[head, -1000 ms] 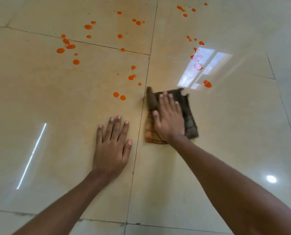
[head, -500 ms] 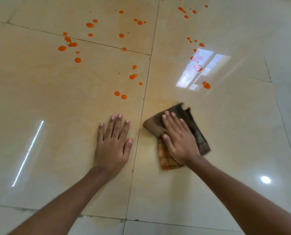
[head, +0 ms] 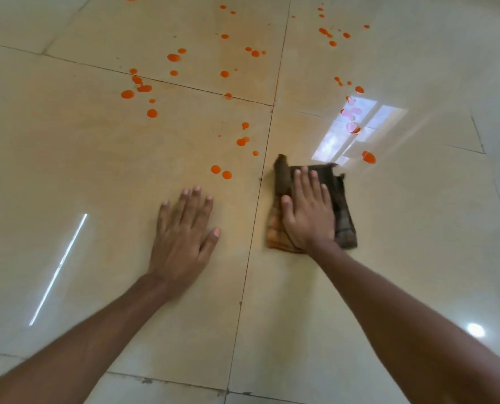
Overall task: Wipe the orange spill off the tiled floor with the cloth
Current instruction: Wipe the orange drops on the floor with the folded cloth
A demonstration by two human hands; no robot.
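Pushed forward, right hand point(head: 308, 212) flat on stained brown cloth point(head: 342, 211); left hand point(head: 184, 237) splayed.

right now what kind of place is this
Probably an indoor room of a home, though the room type is unclear: glossy beige floor tiles with grout lines, a window's reflection, and a ceiling light's glare. Orange drops dot the floor.

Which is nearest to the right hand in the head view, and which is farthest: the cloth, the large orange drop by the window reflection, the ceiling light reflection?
1. Cloth: directly under the right hand.
2. Large orange drop: ahead, slightly right.
3. Ceiling light reflection: far right, toward the person.
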